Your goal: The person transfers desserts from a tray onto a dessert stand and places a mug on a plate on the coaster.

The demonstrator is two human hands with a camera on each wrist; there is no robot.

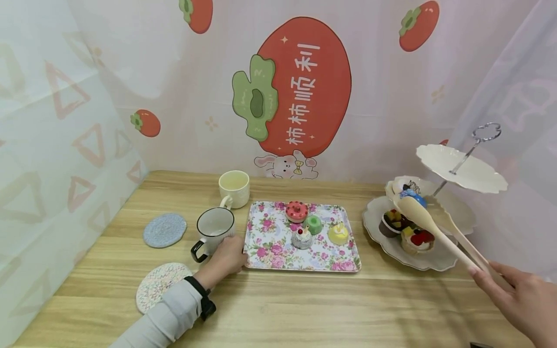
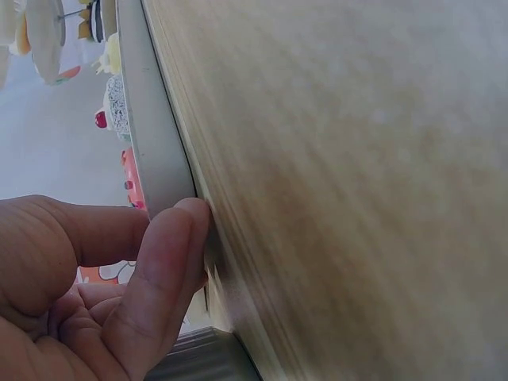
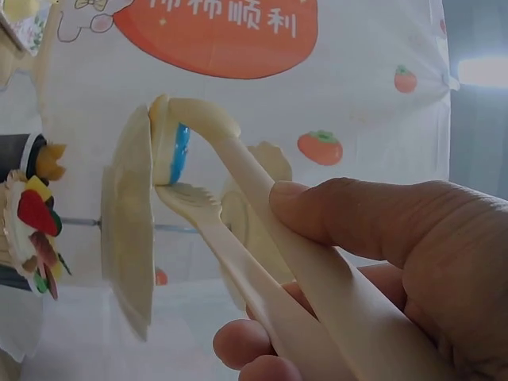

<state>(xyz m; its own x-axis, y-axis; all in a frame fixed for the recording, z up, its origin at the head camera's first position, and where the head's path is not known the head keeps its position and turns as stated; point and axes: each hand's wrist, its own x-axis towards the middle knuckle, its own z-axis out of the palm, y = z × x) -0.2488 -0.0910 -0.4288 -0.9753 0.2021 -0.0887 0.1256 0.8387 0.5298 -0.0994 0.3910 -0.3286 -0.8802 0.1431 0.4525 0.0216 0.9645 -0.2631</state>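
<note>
My left hand [image 1: 229,253] is at the front left corner of a floral tray [image 1: 319,258], its thumb and fingers pinching the rim [image 2: 159,151]. On the tray sit a red donut [image 1: 297,211], a green cake [image 1: 313,224], a grey cake with a cherry [image 1: 301,238] and a yellow cake [image 1: 338,234]. My right hand [image 1: 522,295] holds cream-coloured tongs [image 1: 439,235] over a tiered stand [image 1: 428,263]. Between the tong tips is a blue-topped cake [image 3: 181,155], at a plate's edge in the right wrist view. Whether it is lifted, I cannot tell.
A white mug with a black handle [image 1: 213,222] stands just beside my left hand, with a cream cup [image 1: 235,186] behind it. Two round coasters, one blue [image 1: 165,230] and one speckled [image 1: 158,285], lie to the left. Fruit-topped cakes [image 1: 417,240] sit on the stand's lower plate.
</note>
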